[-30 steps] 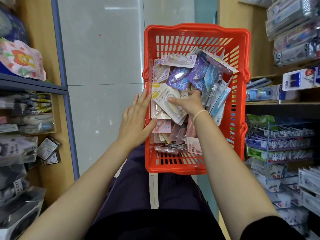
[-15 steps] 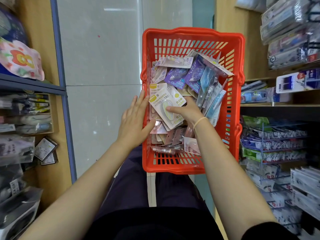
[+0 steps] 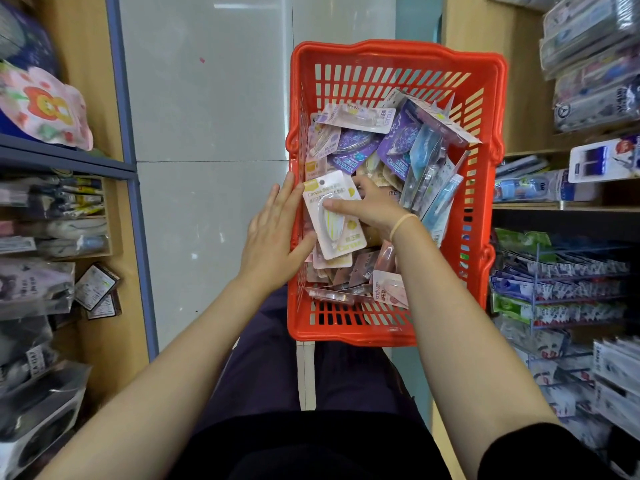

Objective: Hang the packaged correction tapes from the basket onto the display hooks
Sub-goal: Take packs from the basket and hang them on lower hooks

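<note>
Over the near-left part of a red basket point(image 3: 394, 57) heaped with packets, the right hand point(image 3: 375, 207) pinches a yellow-and-white correction tape card point(image 3: 334, 216), likely light, stiff and slick, best held by its edges, while the left hand point(image 3: 273, 237) lies flat-fingered against the basket's left rim

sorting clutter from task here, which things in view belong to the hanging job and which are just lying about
Job:
red basket
yellow correction tape pack, pinched by right hand
left hand, flat at the pack's edge
display hooks

Lying about:
bear-print pouch
pen shelf
</note>
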The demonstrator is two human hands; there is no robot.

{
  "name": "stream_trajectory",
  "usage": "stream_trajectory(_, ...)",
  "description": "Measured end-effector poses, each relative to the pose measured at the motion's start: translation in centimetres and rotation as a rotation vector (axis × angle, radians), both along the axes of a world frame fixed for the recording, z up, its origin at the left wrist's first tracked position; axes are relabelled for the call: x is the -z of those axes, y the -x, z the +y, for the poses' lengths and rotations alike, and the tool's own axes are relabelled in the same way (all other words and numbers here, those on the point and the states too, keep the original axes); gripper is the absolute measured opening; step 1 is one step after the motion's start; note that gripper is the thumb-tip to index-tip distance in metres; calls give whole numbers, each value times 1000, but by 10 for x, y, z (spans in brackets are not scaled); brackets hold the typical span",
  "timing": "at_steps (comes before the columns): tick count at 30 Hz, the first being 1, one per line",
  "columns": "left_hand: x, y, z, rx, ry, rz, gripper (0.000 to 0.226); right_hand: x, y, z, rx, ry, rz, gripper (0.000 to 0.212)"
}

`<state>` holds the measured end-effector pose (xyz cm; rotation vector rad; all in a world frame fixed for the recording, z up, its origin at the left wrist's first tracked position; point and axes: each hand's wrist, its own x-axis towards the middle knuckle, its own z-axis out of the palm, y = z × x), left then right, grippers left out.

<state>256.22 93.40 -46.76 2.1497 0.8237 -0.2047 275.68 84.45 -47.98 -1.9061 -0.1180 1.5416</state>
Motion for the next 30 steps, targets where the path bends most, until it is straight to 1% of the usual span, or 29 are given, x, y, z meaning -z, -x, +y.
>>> stream_trajectory(3, 0, -1, 0, -4, 1, -3, 79, 5, 8, 0, 91, -36, 71, 55)
stream_trajectory(7, -1, 0, 1, 1, -1, 10, 78, 12, 14, -1, 213, -74, 47, 54)
stream_trajectory(12, 0, 1, 1, 7, -8, 1, 80, 9, 24, -3, 231, -64, -102, 55)
stream_trajectory(15, 0, 0, 0, 1, -6, 9, 78, 5, 31, -11, 319, -38, -226, 53)
stream_trajectory(17, 0, 0, 0, -4, -6, 12, 78, 5, 36, -14, 367, -47, -231, 54)
stream_trajectory(19, 0, 0, 1, -6, 1, 3, 78, 7, 41, -12, 351, -54, -185, 58)
stream_trajectory(21, 1, 0, 0, -9, 10, 1, 79, 9, 44, -4, 283, -53, -161, 62)
stream_trajectory(25, 0, 0, 0, -11, 18, 1, 80, 8, 46, 10, 231, -69, -196, 63)
stream_trajectory(28, -2, 0, 1, -5, 13, -9, 78, 11, 44, 7, 263, -41, -237, 59)
stream_trajectory(30, -4, 1, 3, -3, 13, 2, 75, 12, 41, -2, 355, -47, -185, 58)
